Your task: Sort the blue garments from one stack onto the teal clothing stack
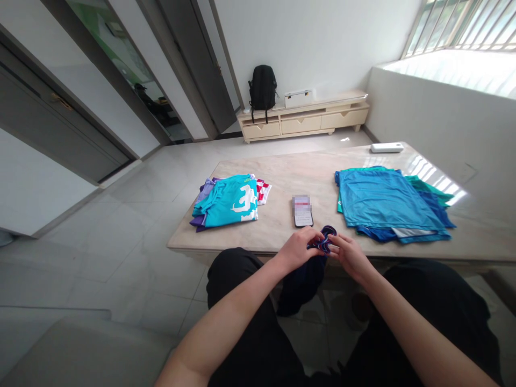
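A dark navy garment [303,285] hangs down between my knees from both hands, at the table's front edge. Its bunched band [327,239] shows thin light and reddish stripes. My left hand [299,246] pinches the band from the left, fingers closed on the cloth. From the right, my right hand [350,255] grips the same band between thumb and fingers. Whether the band is a collar or a waistband I cannot tell. Just beyond my hands, a phone [303,219] with a lit, partly blurred screen lies on the table.
On the marble-look table [282,166], a pile of folded clothes [229,201] with turquoise on top lies left. A larger pile of blue and green clothes [382,199] lies right. A white oblong device [387,148] sits at the far edge. Beyond stands a low cabinet [302,126] bearing a black backpack [263,88].
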Action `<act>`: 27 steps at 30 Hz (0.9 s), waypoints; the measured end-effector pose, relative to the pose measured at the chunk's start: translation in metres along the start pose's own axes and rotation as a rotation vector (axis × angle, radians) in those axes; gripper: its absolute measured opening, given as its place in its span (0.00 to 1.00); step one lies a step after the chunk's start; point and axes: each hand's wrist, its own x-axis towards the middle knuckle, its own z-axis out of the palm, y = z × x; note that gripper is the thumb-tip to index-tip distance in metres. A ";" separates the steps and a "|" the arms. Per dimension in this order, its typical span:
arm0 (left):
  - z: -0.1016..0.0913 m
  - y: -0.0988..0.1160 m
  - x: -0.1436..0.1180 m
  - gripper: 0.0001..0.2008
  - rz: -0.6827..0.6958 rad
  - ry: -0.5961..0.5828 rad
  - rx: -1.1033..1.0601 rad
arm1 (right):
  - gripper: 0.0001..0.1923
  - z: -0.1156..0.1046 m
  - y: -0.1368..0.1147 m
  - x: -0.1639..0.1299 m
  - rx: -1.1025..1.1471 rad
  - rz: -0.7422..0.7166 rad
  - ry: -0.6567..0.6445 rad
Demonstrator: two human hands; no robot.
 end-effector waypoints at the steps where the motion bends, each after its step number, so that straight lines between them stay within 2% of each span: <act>1: 0.001 0.000 0.000 0.13 -0.014 0.014 -0.011 | 0.18 0.000 0.000 0.000 -0.003 -0.001 0.004; 4: 0.002 0.002 0.001 0.12 -0.030 0.057 -0.018 | 0.20 0.000 0.001 0.001 -0.014 -0.007 0.018; 9: -0.004 0.009 0.001 0.10 0.041 0.145 0.046 | 0.21 -0.003 -0.002 0.003 -0.050 -0.058 0.047; 17: -0.010 0.014 -0.001 0.07 0.143 0.266 0.055 | 0.23 -0.016 -0.012 0.000 -0.197 -0.276 0.121; 21: -0.012 0.015 -0.001 0.05 0.153 0.321 0.020 | 0.20 -0.017 -0.013 0.002 -0.242 -0.389 0.138; 22: -0.013 0.016 -0.001 0.05 0.155 0.334 0.007 | 0.23 -0.016 -0.012 0.003 -0.249 -0.404 0.115; 25: -0.016 0.022 -0.003 0.05 0.197 0.347 -0.043 | 0.43 -0.014 -0.008 0.004 -0.342 -0.436 -0.076; 26: -0.017 0.024 -0.004 0.04 0.223 0.341 -0.057 | 0.45 -0.013 -0.006 0.003 -0.410 -0.449 -0.132; 27: -0.017 0.026 -0.004 0.04 0.252 0.333 -0.068 | 0.42 -0.012 -0.005 0.002 -0.482 -0.462 -0.163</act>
